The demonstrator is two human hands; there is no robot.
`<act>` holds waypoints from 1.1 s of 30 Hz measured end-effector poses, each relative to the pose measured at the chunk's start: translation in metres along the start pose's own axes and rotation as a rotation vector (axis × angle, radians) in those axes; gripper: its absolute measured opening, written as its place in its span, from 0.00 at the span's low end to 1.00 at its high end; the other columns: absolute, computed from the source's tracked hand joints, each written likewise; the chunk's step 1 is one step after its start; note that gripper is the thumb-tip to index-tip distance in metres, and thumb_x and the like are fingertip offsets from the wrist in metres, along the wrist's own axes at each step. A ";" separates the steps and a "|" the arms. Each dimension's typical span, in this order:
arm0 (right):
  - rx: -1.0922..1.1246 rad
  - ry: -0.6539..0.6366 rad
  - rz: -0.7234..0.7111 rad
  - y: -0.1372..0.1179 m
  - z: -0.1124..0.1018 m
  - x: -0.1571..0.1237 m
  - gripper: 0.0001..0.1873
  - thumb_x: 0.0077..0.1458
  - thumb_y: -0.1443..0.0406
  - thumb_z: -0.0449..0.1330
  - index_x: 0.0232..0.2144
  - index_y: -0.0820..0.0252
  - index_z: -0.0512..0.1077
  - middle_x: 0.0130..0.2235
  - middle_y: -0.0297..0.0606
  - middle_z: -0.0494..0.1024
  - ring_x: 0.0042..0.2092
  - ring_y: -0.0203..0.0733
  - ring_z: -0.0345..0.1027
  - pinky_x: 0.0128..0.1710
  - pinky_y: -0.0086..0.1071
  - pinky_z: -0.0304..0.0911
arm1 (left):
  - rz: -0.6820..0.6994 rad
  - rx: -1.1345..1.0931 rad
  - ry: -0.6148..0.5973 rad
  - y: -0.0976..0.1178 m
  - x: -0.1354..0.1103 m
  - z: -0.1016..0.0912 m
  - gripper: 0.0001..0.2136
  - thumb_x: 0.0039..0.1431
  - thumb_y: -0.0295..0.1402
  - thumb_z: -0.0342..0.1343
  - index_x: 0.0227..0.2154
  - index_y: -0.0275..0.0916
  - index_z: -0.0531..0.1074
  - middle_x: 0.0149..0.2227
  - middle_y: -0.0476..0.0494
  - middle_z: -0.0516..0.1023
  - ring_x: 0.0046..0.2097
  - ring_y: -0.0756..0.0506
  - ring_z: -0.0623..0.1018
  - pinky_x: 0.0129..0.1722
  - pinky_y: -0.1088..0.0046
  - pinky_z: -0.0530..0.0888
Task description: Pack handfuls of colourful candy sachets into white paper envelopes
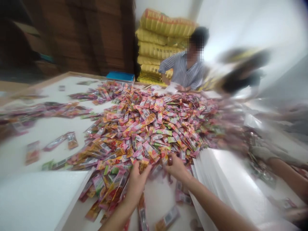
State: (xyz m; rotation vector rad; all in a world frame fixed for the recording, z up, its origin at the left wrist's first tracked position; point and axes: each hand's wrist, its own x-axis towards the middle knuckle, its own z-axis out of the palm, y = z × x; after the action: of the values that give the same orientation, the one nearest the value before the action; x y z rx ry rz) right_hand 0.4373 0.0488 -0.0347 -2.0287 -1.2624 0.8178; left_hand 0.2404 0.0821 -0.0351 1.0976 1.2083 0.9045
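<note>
A big heap of small stick-shaped packets (149, 122), pink, orange and green with printed labels, covers the middle of the table. At its near edge my left hand (137, 176) is closed with thumb and fingers on an orange packet (143, 165). Just to the right, my right hand (178, 168) pinches at the heap, its fingertips around an upright orange-and-pink packet (164, 156). A dark reddish spot shows at those fingertips, too blurred to make out. More packets (110, 189) lie loosely beside my left wrist.
White sheets or bags are stacked at the right (223, 179), and a white flat surface (43, 195) lies at the left. A blue folder (120, 76) rests at the far edge. A person in a striped shirt (185, 70) sits opposite; other people work at the right. Yellow sacks (156, 48) stand behind.
</note>
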 end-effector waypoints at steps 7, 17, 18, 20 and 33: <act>0.329 -0.037 0.060 -0.004 0.013 -0.004 0.05 0.41 0.66 0.61 0.24 0.63 0.70 0.20 0.29 0.68 0.23 0.33 0.58 0.22 0.26 0.53 | 0.173 0.172 -0.157 -0.013 0.016 0.027 0.08 0.39 0.29 0.65 0.28 0.42 0.78 0.31 0.44 0.76 0.39 0.38 0.73 0.41 0.67 0.65; 0.503 -0.261 0.024 -0.021 0.033 -0.042 0.14 0.33 0.68 0.69 0.24 0.61 0.68 0.20 0.26 0.68 0.20 0.30 0.58 0.18 0.24 0.52 | -0.046 -0.152 -0.276 0.007 -0.004 -0.010 0.14 0.52 0.39 0.61 0.40 0.40 0.73 0.34 0.46 0.80 0.37 0.43 0.77 0.39 0.69 0.71; 0.497 -0.284 0.009 -0.025 0.037 -0.045 0.13 0.33 0.69 0.69 0.23 0.61 0.68 0.20 0.26 0.67 0.20 0.30 0.58 0.19 0.24 0.52 | -0.072 -0.181 -0.281 0.009 -0.007 -0.012 0.13 0.50 0.38 0.63 0.37 0.39 0.74 0.33 0.46 0.80 0.36 0.43 0.77 0.39 0.70 0.71; 0.536 -0.273 0.007 -0.035 0.041 -0.048 0.11 0.37 0.66 0.68 0.23 0.61 0.69 0.19 0.26 0.65 0.20 0.30 0.57 0.18 0.24 0.54 | -0.141 -0.255 -0.286 0.013 -0.013 -0.016 0.12 0.51 0.39 0.62 0.35 0.38 0.75 0.33 0.45 0.80 0.35 0.43 0.78 0.38 0.69 0.72; -0.093 0.245 -0.063 -0.059 0.044 0.021 0.02 0.46 0.66 0.61 0.27 0.59 0.71 0.34 0.39 0.74 0.37 0.44 0.68 0.37 0.34 0.61 | -0.331 -0.381 -0.067 0.003 -0.016 -0.036 0.14 0.47 0.38 0.66 0.35 0.39 0.72 0.27 0.51 0.74 0.28 0.51 0.72 0.28 0.77 0.69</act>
State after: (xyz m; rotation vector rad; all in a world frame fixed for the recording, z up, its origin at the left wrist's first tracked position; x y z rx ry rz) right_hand 0.3798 0.0967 -0.0215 -2.0776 -1.2366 0.4717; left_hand 0.2026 0.0736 -0.0284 0.5964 1.0674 0.7917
